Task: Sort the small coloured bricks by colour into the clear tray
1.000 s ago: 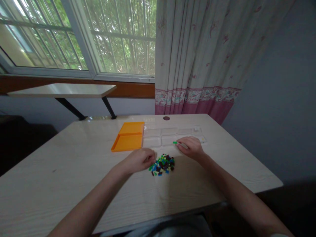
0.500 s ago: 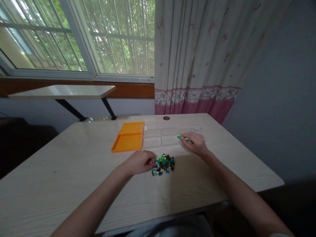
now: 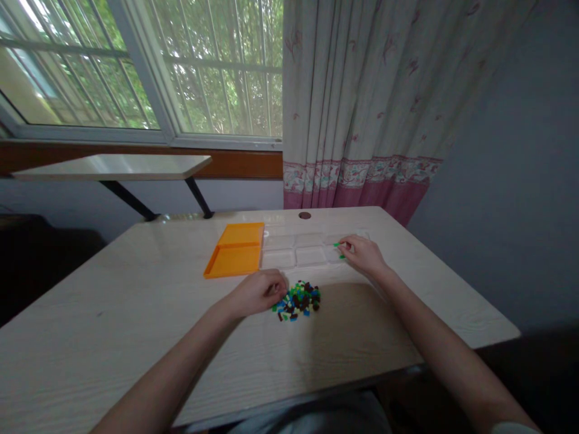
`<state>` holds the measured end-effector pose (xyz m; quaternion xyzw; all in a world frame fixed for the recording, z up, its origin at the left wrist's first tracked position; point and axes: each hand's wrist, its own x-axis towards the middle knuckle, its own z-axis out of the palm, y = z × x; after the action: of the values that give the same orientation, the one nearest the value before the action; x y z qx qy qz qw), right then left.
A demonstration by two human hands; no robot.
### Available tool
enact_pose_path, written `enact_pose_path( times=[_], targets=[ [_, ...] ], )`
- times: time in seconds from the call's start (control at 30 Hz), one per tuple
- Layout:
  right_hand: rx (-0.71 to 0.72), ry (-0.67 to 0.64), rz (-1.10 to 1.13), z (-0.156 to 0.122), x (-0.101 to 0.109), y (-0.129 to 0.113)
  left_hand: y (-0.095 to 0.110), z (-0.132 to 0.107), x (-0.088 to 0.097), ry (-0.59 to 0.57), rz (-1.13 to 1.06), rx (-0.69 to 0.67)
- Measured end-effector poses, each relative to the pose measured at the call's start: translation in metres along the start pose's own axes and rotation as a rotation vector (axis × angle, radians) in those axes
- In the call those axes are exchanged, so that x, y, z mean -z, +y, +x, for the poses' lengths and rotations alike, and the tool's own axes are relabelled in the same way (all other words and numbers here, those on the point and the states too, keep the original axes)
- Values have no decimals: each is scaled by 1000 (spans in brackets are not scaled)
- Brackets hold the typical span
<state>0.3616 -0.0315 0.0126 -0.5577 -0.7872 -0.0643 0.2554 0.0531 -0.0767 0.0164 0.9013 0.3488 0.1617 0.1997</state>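
A heap of small coloured pieces [image 3: 297, 299], green, blue and dark, lies on the pale table [image 3: 136, 325]. My left hand [image 3: 257, 292] rests curled at the heap's left edge; whether it holds a piece is hidden. My right hand [image 3: 364, 254] is pinched on small green pieces [image 3: 337, 245] over the right end of a clear compartment tray [image 3: 294, 250]. The orange lid [image 3: 235, 250] lies joined to the tray's left side.
A window, a narrow shelf [image 3: 113, 166] and a patterned curtain [image 3: 362, 108] stand behind the table. A round cable hole [image 3: 304, 215] sits near the table's far edge. The table's right edge runs close to my right forearm.
My right hand has carried the green pieces from just above the heap up and to the right, over the tray's right end. My left hand has stayed by the heap.
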Motion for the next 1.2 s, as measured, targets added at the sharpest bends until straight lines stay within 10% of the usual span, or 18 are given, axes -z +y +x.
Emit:
enact_pose_path(
  times=[0.37,0.8,1.2],
  targets=[
    [-111,-23,-37,0,-3,2,2,1,-10,144,-295,135],
    [420,-15,262,-25,-20,-92,8,6,-17,248,-416,132],
    [450,-67,207,-32,-20,-103,9,6,-17,201,-260,52]
  ],
)
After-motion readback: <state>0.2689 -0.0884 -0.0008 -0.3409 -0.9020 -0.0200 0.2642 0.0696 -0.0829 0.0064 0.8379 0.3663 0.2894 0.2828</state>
